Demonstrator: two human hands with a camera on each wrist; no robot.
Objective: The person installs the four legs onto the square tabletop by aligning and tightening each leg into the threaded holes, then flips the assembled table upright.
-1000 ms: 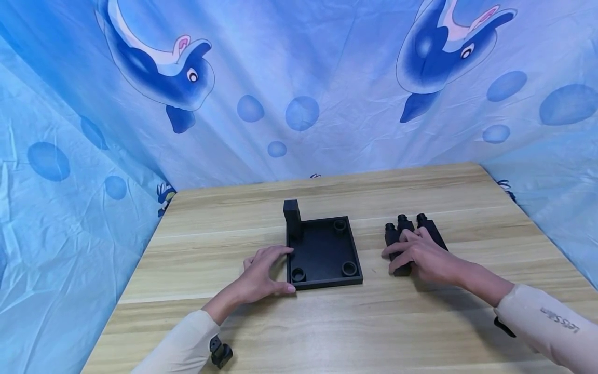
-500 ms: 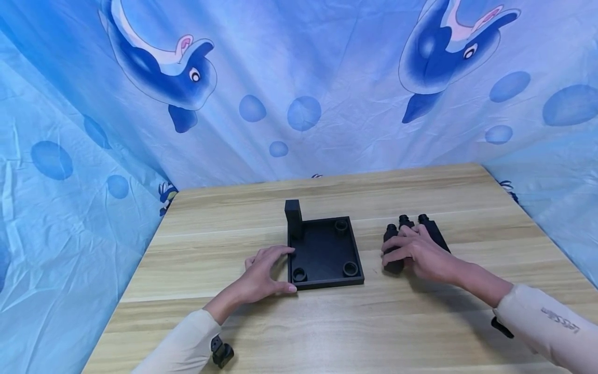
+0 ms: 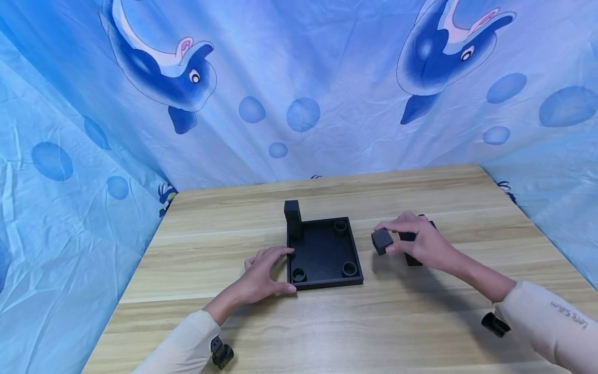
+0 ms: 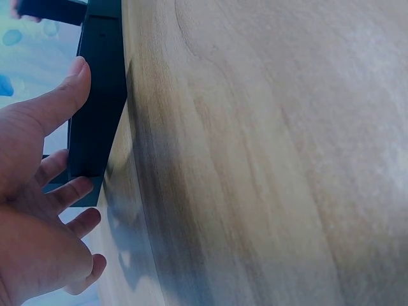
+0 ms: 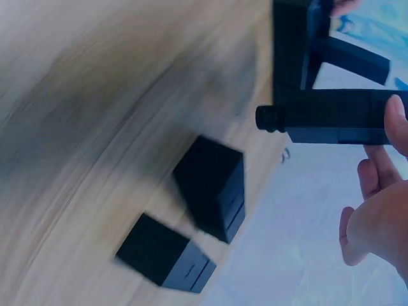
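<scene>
A black square tray (image 3: 324,252) lies on the table, with ring sockets at three corners and a square leg (image 3: 293,219) standing upright at its far left corner. My left hand (image 3: 262,277) rests against the tray's left side, thumb at the near corner and index finger on the left wall. To the tray's right, my right hand (image 3: 422,240) pinches another black table leg (image 3: 382,241) between thumb and fingers, above the table. In the right wrist view, the held leg's threaded end (image 5: 271,118) shows; its square end is upward in the head view.
Two more black legs lie on the wooden table beyond the right hand, a nearer leg (image 5: 213,185) and another leg (image 5: 166,252). In the head view the right hand partly covers them. A blue dolphin-print curtain (image 3: 303,67) hangs behind the table.
My right hand has picked up the leftmost loose leg, lifted it off the table and tipped it upright, slightly toward the tray. The left hand stays on the tray.
</scene>
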